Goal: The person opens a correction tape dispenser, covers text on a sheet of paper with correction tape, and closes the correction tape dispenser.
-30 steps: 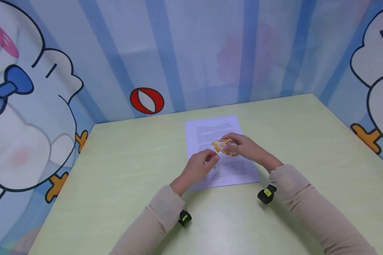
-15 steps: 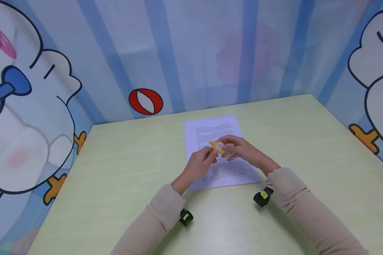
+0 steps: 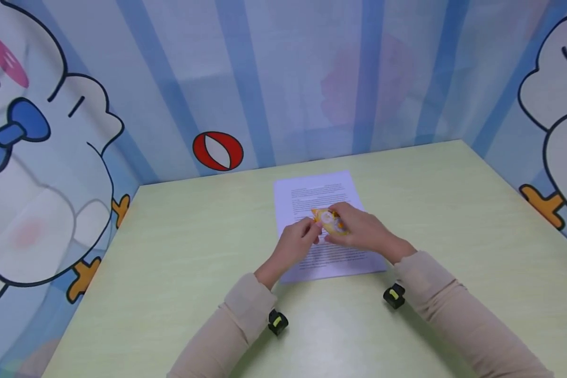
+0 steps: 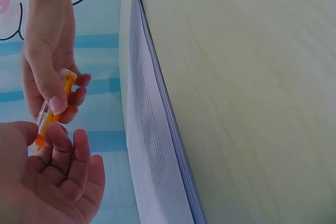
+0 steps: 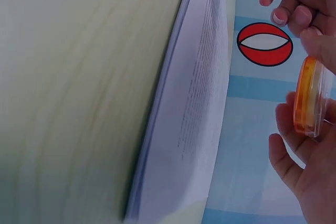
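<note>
An orange-and-clear correction tape (image 3: 331, 221) is held above a stack of printed paper (image 3: 283, 197). My right hand (image 3: 366, 230) grips the wide body of the correction tape between thumb and fingers. At its narrow end, the thumb and forefinger of my left hand (image 3: 293, 244) pinch the tip. The left wrist view has the correction tape (image 4: 68, 84) edge-on, reaching down to the left hand's (image 4: 63, 177) fingertips. Its flat orange side (image 5: 304, 98) shows in the right wrist view, with the left fingers at its upper end.
The paper stack lies flat on a pale green table (image 3: 198, 236). A blue striped backdrop (image 3: 302, 79) with cartoon figures stands behind and at both sides. Black cameras (image 3: 277, 321) hang under both wrists.
My left hand has come in and taken hold of the correction tape's tip. The right hand has shifted its grip, and the tape has turned slightly in it.
</note>
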